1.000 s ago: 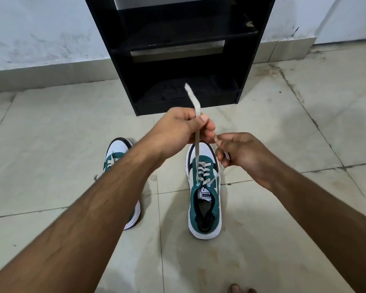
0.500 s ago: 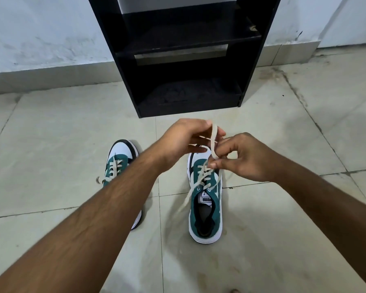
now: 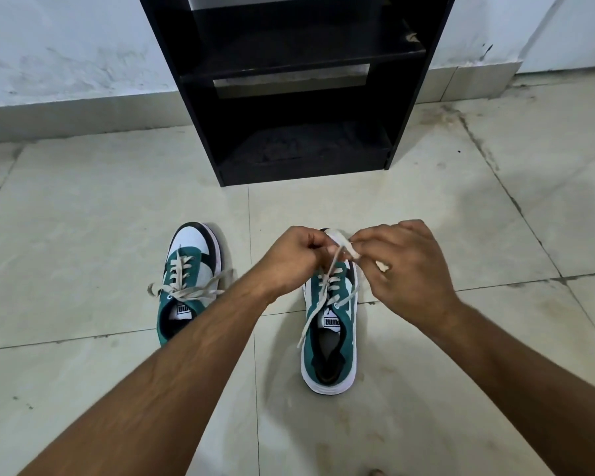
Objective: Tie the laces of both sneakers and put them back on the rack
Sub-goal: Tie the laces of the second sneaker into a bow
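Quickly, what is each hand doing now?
Left hand: fingers curled, pinching the lace of the right sneaker.
Right hand: pinching the same lace.

Pale floor tiles (image 3: 83,207) with dark stained grout lines meet a scuffed white wall (image 3: 66,46) with a low skirting (image 3: 66,118) along its foot.

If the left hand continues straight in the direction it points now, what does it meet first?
Probably the right hand: the left hand points toward it across the lace both pinch. Depth is unclear.
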